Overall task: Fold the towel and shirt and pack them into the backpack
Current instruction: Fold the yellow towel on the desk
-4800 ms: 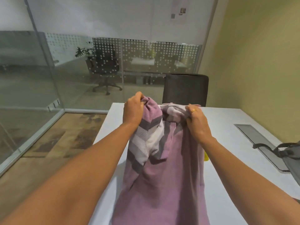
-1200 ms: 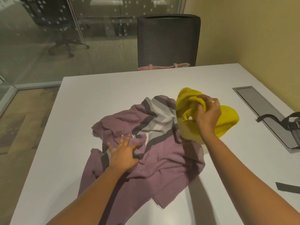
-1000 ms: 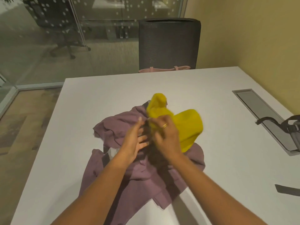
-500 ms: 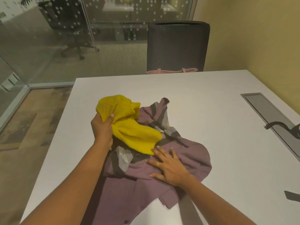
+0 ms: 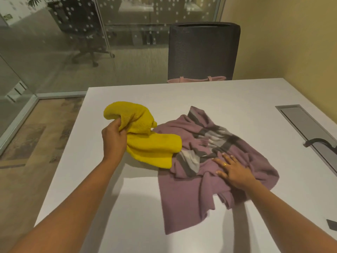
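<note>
A yellow towel (image 5: 145, 141) hangs bunched at the table's left side, my left hand (image 5: 114, 137) shut on its upper part. Its lower end rests on the table and overlaps the left edge of a crumpled mauve shirt (image 5: 209, 161) with grey and white stripes. My right hand (image 5: 231, 170) lies flat on the shirt, fingers spread, holding nothing. Of the backpack only a dark strap (image 5: 319, 143) shows at the right edge, and another strap end (image 5: 331, 224) lower down.
The white table (image 5: 182, 95) has a grey cable hatch (image 5: 308, 128) along its right side. A black mesh chair (image 5: 202, 50) with a pink bag (image 5: 197, 80) stands at the far edge. Glass walls are left, a yellow wall right.
The towel went from my right hand to my left and was carried left, off the shirt. My right hand has come down flat on the shirt.
</note>
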`<action>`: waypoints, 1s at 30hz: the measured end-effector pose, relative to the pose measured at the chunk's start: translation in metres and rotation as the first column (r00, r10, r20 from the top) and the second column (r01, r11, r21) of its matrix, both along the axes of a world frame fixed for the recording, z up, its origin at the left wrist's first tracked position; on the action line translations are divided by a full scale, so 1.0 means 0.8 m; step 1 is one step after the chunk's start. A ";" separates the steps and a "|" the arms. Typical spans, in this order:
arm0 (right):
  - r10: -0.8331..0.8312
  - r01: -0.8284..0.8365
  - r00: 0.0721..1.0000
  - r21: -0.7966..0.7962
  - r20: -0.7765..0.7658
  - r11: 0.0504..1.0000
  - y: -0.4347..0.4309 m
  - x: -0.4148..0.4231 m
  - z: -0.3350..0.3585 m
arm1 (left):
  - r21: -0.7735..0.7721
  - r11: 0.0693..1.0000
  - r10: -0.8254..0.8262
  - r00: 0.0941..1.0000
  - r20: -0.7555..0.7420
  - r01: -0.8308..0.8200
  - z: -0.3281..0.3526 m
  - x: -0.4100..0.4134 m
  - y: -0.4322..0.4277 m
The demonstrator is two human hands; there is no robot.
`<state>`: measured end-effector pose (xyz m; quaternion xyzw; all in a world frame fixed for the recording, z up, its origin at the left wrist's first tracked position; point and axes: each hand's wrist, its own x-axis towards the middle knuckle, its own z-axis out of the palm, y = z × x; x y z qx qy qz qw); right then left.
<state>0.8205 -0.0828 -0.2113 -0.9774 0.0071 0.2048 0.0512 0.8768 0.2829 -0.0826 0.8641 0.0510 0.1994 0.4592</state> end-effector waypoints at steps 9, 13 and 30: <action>-0.329 0.334 0.942 -0.105 0.063 0.937 -0.037 -0.003 0.039 | 0.205 0.962 -0.165 0.981 -0.099 0.182 -0.015 -0.009 -0.007; -0.192 0.166 0.893 0.097 0.408 0.981 0.041 0.005 0.053 | 0.230 0.911 -0.247 0.901 -0.357 0.341 -0.021 -0.025 -0.025; -0.201 0.184 0.979 -0.324 -0.019 0.928 0.029 0.006 0.048 | 0.496 0.391 -0.295 0.616 -0.731 0.776 -0.110 -0.076 -0.066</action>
